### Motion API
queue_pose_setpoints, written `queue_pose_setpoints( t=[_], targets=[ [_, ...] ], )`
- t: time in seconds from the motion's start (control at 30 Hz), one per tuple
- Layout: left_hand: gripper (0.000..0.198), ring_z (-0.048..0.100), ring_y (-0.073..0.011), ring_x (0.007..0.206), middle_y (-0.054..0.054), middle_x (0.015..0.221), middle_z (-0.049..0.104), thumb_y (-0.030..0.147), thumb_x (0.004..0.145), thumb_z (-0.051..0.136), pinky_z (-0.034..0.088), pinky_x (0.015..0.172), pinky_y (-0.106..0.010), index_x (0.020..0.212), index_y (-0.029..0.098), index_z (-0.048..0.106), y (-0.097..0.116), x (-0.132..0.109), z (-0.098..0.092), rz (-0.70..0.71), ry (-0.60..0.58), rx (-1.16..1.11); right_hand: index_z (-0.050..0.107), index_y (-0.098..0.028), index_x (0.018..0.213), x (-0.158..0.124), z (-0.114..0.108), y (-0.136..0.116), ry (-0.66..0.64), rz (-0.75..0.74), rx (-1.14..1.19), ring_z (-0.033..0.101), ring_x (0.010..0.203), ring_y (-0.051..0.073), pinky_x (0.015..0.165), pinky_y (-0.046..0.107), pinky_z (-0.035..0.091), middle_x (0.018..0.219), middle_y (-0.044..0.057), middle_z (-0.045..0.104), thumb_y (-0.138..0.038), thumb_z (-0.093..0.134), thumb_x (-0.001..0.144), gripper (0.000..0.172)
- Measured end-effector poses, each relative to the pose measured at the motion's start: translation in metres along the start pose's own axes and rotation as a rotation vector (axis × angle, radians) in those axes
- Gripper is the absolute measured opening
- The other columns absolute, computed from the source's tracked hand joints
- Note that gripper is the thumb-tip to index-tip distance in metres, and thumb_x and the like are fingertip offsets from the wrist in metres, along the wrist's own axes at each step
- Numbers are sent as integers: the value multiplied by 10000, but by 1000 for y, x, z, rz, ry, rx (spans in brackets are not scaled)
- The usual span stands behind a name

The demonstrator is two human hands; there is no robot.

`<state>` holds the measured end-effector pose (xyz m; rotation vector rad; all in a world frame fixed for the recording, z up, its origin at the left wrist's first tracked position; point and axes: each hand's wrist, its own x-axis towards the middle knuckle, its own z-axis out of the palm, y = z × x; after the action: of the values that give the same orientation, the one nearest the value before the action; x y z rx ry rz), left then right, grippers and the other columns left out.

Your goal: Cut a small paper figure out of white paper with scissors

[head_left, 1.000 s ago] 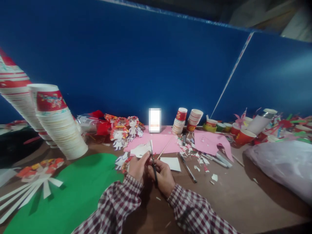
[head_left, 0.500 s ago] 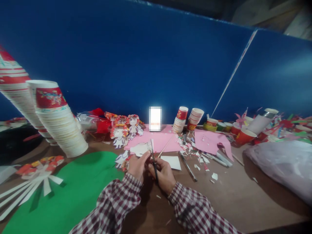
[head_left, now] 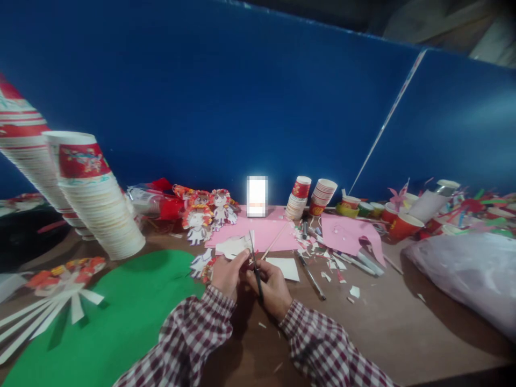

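My right hand (head_left: 273, 285) is closed around a pair of black-handled scissors (head_left: 253, 260), whose blades point up and away from me. Close beside it, my left hand (head_left: 226, 273) pinches a small white paper piece (head_left: 234, 247) against the blades. Both hands hover just above the brown table (head_left: 387, 317), near its middle. Paper scraps (head_left: 330, 263) lie scattered to the right of my hands.
Tall stacks of paper cups (head_left: 92, 204) lean at the left. A green sheet (head_left: 121, 312) lies front left, pink sheets (head_left: 266, 234) behind my hands. Paper dolls (head_left: 201, 212), cup stacks (head_left: 310, 196), pens (head_left: 312, 277) and a plastic bag (head_left: 463, 269) crowd the table.
My hands have stayed nearly in place; the right hand has shifted slightly on the scissors.
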<state>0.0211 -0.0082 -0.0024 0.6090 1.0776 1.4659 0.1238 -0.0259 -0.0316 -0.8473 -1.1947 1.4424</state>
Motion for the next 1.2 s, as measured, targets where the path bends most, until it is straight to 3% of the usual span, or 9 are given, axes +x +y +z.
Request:
queue_pose_setpoints(
  t=[0.23,0.7,0.93,1.2],
  targets=[
    [218,554,-110,503,8,550,624,244,522,770,436,502,-232,617,125,615,3,-1,2,30,-6,-35,686,-136,851,-1,0,-4,-2,-10,-23,447,498,85,487,196,381,565,-28,546,-247,754,695,203],
    [220,544,-111,481,17,525,613,250,521,769,422,468,-232,609,127,610,4,1,1,10,-22,-18,676,-136,821,-1,-2,-8,-24,-30,-62,540,513,105,549,221,462,593,-12,617,-258,747,703,184],
    [200,526,-100,428,30,477,594,215,496,764,414,439,-224,576,140,597,10,-3,1,-44,-13,-44,656,-144,785,-1,-4,-8,-46,7,-40,615,616,150,585,254,521,682,7,657,-294,757,685,207],
    [197,491,-78,393,36,444,574,185,460,760,369,388,-196,532,133,584,15,-5,2,-67,27,-39,646,-133,784,-1,-8,-6,-65,6,-93,613,604,146,641,290,547,675,11,642,-333,728,715,227]
  ],
)
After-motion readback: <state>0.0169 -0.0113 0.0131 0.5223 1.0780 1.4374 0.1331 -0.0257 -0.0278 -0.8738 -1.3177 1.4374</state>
